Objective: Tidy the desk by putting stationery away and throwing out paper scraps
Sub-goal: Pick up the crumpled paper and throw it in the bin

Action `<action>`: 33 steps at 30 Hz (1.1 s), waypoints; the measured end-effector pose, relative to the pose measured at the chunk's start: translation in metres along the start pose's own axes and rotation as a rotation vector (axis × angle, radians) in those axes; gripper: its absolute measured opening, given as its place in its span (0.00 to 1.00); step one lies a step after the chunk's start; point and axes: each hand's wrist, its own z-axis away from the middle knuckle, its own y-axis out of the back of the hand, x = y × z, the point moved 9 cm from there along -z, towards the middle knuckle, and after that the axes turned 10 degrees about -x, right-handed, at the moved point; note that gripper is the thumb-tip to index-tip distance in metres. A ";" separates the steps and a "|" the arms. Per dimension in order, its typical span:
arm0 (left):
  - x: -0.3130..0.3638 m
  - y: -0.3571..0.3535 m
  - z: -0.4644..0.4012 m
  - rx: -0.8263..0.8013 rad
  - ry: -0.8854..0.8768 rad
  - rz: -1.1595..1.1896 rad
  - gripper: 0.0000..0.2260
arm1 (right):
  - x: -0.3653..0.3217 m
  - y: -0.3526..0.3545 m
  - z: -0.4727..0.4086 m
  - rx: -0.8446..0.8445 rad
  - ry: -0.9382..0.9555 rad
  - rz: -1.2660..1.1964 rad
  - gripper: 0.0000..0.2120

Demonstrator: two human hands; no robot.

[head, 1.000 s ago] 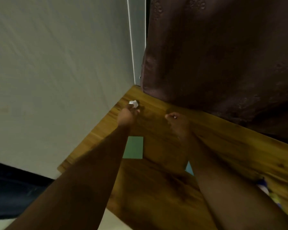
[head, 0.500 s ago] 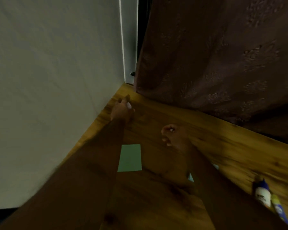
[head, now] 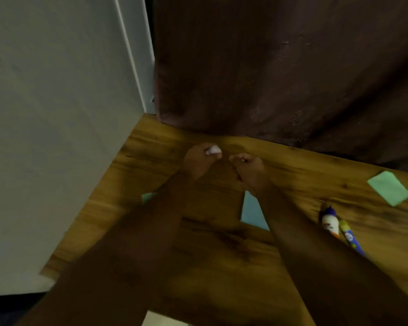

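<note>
Pinching a small crumpled white paper scrap point(head: 213, 149), the left hand point(head: 199, 161) hovers over the brown wooden table point(head: 222, 255) near its far edge; right hand point(head: 249, 169) beside it, fingers curled, apparently empty.

left hand point(head: 199, 161) grips a white paper scrap point(head: 213, 149) over the wooden desk point(head: 222, 255) | right hand point(head: 249, 169) just beside it, fingers curled, contents unclear | glue bottle point(head: 330, 222) touching a pen point(head: 350, 237) at right | green note point(head: 389, 188) near the curtain point(head: 280, 67)
</note>
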 end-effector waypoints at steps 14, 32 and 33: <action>0.224 -0.278 0.090 -0.465 -0.387 0.051 0.11 | 0.041 0.253 0.185 0.314 -0.005 -0.205 0.20; 0.345 -0.544 0.288 -0.809 -0.521 -0.142 0.25 | 0.151 0.438 0.466 0.572 0.035 -0.381 0.20; 0.347 -0.551 0.294 -0.833 -0.524 -0.149 0.27 | 0.157 0.443 0.475 0.598 0.029 -0.375 0.20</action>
